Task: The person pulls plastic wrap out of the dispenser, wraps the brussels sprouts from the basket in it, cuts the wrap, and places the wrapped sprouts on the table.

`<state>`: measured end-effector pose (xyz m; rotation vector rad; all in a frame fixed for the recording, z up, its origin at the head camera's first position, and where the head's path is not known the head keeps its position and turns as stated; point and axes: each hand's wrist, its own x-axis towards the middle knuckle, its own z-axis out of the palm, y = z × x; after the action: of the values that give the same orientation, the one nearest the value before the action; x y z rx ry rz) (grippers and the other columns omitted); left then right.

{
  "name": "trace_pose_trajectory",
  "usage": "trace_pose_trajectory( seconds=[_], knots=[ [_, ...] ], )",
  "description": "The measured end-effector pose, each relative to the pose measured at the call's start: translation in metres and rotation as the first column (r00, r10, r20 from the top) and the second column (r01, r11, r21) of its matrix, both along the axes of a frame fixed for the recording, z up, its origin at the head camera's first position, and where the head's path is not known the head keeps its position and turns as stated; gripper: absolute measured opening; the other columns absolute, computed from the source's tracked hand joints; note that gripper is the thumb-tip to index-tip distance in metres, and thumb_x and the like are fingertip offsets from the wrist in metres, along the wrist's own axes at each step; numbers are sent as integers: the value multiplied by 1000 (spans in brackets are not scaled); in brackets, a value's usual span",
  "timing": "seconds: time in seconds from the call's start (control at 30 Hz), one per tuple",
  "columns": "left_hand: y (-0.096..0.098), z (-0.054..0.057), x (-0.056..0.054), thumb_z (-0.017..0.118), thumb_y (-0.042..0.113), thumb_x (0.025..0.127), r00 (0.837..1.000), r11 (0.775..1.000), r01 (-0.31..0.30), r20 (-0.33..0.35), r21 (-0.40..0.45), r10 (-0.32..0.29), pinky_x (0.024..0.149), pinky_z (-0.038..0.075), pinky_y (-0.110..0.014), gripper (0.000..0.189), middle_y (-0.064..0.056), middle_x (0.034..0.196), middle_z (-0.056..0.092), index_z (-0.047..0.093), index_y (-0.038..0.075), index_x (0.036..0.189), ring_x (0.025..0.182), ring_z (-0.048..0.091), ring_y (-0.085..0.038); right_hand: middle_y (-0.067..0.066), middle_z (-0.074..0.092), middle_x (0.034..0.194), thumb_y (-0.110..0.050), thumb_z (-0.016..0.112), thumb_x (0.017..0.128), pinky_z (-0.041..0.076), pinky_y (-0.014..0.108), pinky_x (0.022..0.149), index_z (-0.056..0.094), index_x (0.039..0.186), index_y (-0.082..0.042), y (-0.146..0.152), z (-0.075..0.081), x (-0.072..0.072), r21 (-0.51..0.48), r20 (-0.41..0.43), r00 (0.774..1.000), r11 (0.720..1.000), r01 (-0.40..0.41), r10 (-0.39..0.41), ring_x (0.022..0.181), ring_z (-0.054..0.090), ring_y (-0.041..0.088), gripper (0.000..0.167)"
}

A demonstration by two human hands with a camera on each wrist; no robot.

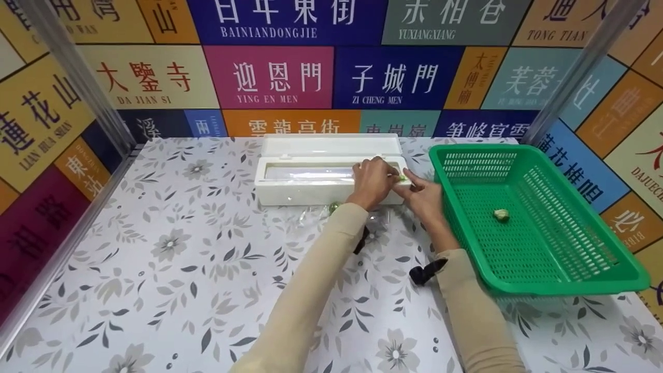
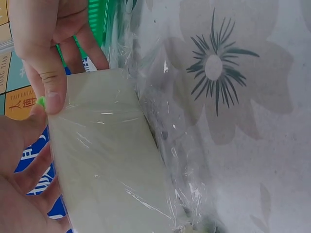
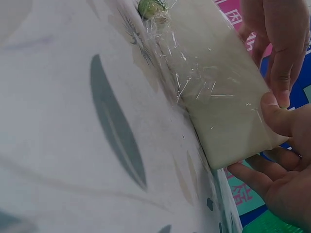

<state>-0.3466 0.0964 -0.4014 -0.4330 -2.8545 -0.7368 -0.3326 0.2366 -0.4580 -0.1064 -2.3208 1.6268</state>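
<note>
A long white cling film box (image 1: 305, 194) lies with its lid up, and clear film (image 2: 170, 121) drapes over its front onto the table. My left hand (image 1: 374, 178) is at the box's right end, fingertips pinching a small green slider (image 2: 41, 101) at the top front edge. Beside it, my right hand (image 1: 424, 199) grips the right end, thumb on the front edge and fingers around the end and underneath. A small round green vegetable (image 1: 334, 208) sits under the film against the box's front; its kind is unclear.
A green perforated plastic basket (image 1: 564, 287) stands at the right, close to my right forearm, with one small pale lump (image 1: 501, 214) inside. Behind the box rises a wall of coloured sign panels (image 1: 269, 77). A floral cloth (image 1: 171, 300) covers the table.
</note>
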Motion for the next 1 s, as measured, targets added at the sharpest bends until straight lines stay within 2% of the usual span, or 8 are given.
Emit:
trace_pose_trajectory(
  seconds=[0.1,0.2,0.33,0.43,0.6,0.67,0.87,1.0],
  knots=[
    [-1,-1,-1,70,33,94,1000,1000,22,-9,2,-22,100,52,-43,17,3,111,76,80,26,106,108,68,-21,23,65,126,-9,81,83,41,9,51,64,130,-6,1,-2,1,-21,-16,1000,1000,0,0,70,58,-5,50],
    [-2,-2,-2,70,30,94,999,999,42,-21,7,-42,96,55,-40,16,5,111,77,80,25,106,107,70,-19,20,61,132,-10,81,84,47,7,57,64,131,-6,1,-4,1,-32,-12,1000,999,0,0,86,66,0,50],
    [-7,-4,-4,69,25,95,996,997,79,-37,20,-78,96,57,-38,15,6,110,77,80,22,105,106,72,-17,20,60,133,-10,80,85,51,4,67,63,132,-6,0,-4,1,-34,-1,1000,999,3,-3,109,69,19,50],
    [-14,-3,-6,69,20,96,993,991,117,-27,59,-116,94,58,-35,15,2,108,78,81,17,104,105,72,-17,21,59,134,-8,79,86,52,3,70,62,132,-5,-1,-4,1,-48,5,1000,999,-2,3,118,65,29,50],
    [-38,-6,-12,69,16,95,971,960,232,17,158,-238,96,57,-31,16,-6,108,77,79,7,104,106,70,-20,21,60,134,-4,78,85,51,3,71,61,133,-4,3,-6,2,-64,14,1000,998,-2,3,120,64,31,50],
    [-46,-9,-13,69,15,95,962,949,257,43,183,-269,99,55,-32,17,-9,109,76,79,5,105,108,68,-22,21,60,134,-4,78,85,51,3,73,61,133,-4,3,-7,3,-68,28,1000,998,-3,5,121,63,30,51],
    [-51,-12,-15,72,19,93,964,940,227,79,256,-254,104,53,-32,22,-9,115,74,77,7,111,115,65,-22,21,61,133,-6,78,86,54,5,76,60,135,-5,1,-4,5,-93,36,999,995,-30,34,115,66,18,52],
    [-50,-13,-16,73,22,92,966,929,216,72,300,-248,103,54,-32,22,-8,114,75,78,9,109,114,65,-21,22,60,136,-7,77,87,56,9,77,55,141,-8,2,1,6,-155,61,992,983,-100,111,112,66,14,58]
  ],
)
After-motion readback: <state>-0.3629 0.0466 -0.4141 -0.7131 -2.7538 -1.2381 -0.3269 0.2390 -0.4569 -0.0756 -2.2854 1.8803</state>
